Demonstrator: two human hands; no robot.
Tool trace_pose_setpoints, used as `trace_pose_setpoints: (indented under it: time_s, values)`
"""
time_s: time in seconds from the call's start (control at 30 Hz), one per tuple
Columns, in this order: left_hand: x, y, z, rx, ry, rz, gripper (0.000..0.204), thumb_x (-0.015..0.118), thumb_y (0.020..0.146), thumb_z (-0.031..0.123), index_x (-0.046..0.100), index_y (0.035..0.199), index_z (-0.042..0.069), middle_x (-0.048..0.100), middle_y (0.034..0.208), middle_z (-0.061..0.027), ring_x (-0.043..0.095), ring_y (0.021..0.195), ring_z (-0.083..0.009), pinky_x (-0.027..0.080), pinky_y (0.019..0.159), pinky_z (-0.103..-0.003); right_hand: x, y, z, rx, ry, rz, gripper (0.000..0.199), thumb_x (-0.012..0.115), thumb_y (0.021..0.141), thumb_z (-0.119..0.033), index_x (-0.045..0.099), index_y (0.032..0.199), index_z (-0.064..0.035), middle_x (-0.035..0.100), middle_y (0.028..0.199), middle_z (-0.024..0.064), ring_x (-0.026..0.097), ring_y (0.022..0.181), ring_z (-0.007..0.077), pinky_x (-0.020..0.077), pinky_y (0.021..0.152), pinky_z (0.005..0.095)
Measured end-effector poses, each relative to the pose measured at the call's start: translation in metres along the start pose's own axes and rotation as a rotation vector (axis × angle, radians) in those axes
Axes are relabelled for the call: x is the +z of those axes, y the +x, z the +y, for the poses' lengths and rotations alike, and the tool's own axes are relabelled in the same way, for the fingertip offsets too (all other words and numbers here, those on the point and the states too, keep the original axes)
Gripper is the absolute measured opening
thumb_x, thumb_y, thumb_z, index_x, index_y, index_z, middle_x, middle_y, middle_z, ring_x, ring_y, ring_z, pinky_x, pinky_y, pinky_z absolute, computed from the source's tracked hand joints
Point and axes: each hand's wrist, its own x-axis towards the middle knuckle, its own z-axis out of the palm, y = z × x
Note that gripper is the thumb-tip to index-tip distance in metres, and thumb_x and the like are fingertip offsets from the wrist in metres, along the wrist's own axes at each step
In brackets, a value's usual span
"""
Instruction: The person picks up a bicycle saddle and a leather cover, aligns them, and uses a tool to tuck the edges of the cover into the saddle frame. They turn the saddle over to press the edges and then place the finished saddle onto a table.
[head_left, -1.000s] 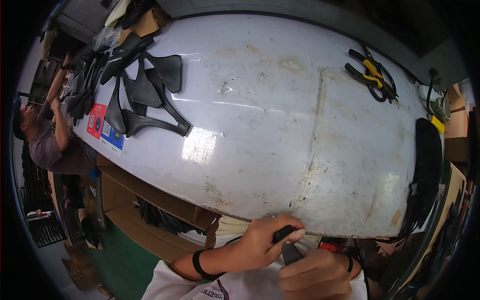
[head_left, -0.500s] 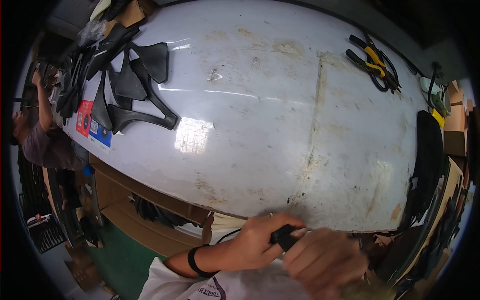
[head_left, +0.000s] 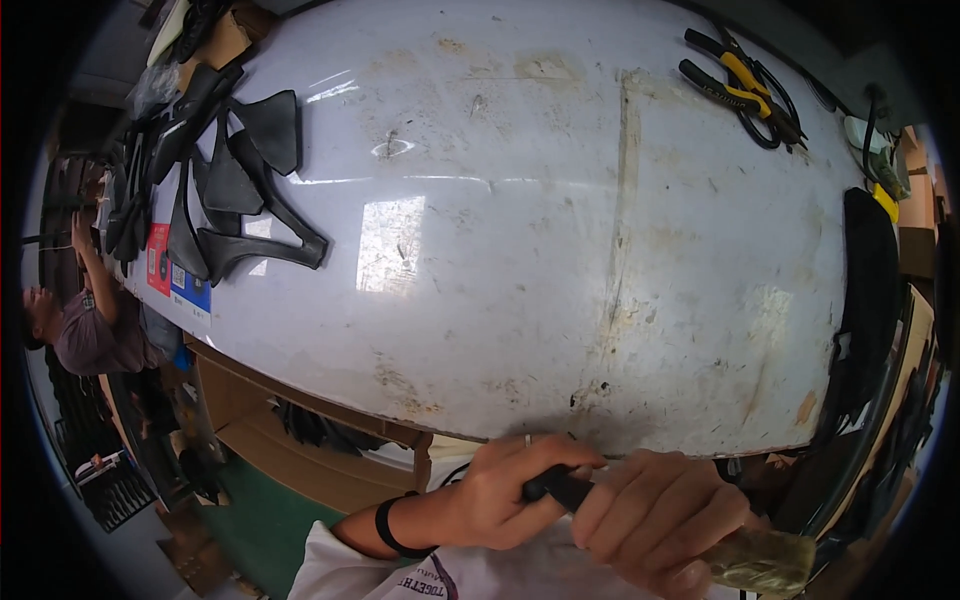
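Presumably for control, I have both hands close together, just beside the near edge of the worktop (head_left: 480, 330), right of its middle. My left hand (head_left: 510, 490) is clenched round a small black piece (head_left: 537, 487), only its end peeking out, so it likely serves as the steadying side. My right hand (head_left: 660, 515) is wrapped about a tool, whose dark flat part (head_left: 570, 491) points toward that piece and whose yellowish-brown butt (head_left: 765, 562) sticks out behind my fist; such a full grip suggests force. Whether tool and piece touch, I can't tell. Yellow-and-black pliers (head_left: 748, 97) lie by the far right corner, and black forked parts (head_left: 235, 185) overlap toward the left end, perhaps set there to spare my elbows.
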Motion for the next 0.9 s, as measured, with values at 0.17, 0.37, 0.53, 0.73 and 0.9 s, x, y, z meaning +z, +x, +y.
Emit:
trace_pose_setpoints:
  time_s: [0.17, 0.37, 0.53, 0.73, 0.9]
  values:
    - [-0.006, 0.001, 0.005, -0.066, -0.067, 0.008, 0.022, 0.066, 0.098, 0.008, 0.072, 0.116, -0.003, 0.07, 0.08, -0.0099, 0.067, 0.066, -0.0177, 0.052, 0.06, -0.029, -0.022, 0.003, -0.015, -0.026, 0.013, -0.347, 0.021, 0.075, 0.094, -0.014, 0.062, 0.084, -0.0013, 0.063, 0.071, 0.0086, 0.065, 0.062, 0.0248, 0.0608, 0.063, 0.0425]
    - [-0.008, 0.002, 0.0, -0.001, -0.05, -0.05, 0.034, 0.062, 0.094, 0.002, 0.066, 0.128, -0.004, 0.067, 0.084, -0.0101, 0.067, 0.071, -0.021, 0.053, 0.065, -0.031, -0.022, 0.001, -0.012, -0.069, -0.138, -0.34, 0.018, 0.075, 0.093, -0.011, 0.063, 0.084, -0.0001, 0.063, 0.072, 0.0096, 0.064, 0.062, 0.0248, 0.0588, 0.061, 0.0414]
    - [-0.006, 0.003, 0.001, 0.023, -0.032, 0.04, 0.023, 0.062, 0.095, 0.005, 0.072, 0.112, -0.007, 0.068, 0.075, -0.0107, 0.065, 0.061, -0.0182, 0.052, 0.058, -0.029, -0.002, -0.014, 0.017, -0.008, 0.317, 0.313, 0.028, 0.076, 0.094, -0.017, 0.063, 0.079, 0.0021, 0.062, 0.072, 0.0121, 0.059, 0.057, 0.0239, 0.0543, 0.055, 0.0376]
    - [-0.02, -0.002, -0.007, 0.068, -0.304, -0.02, 0.038, 0.06, 0.086, 0.001, 0.068, 0.121, -0.012, 0.065, 0.075, -0.0146, 0.065, 0.067, -0.0263, 0.054, 0.065, -0.038, -0.001, -0.017, 0.0, -0.128, 0.057, -0.1, 0.031, 0.079, 0.093, -0.026, 0.063, 0.083, -0.0016, 0.057, 0.076, 0.0076, 0.061, 0.063, 0.0242, 0.0578, 0.064, 0.0414]
    - [-0.016, -0.005, -0.009, 0.067, -0.364, 0.01, 0.036, 0.065, 0.096, 0.015, 0.067, 0.112, -0.017, 0.067, 0.077, -0.0198, 0.059, 0.056, -0.0224, 0.051, 0.059, -0.039, 0.0, -0.031, 0.007, -0.212, -0.093, -0.127, 0.029, 0.078, 0.094, -0.027, 0.061, 0.087, -0.0047, 0.059, 0.084, 0.0086, 0.063, 0.072, 0.0249, 0.0588, 0.07, 0.0437]
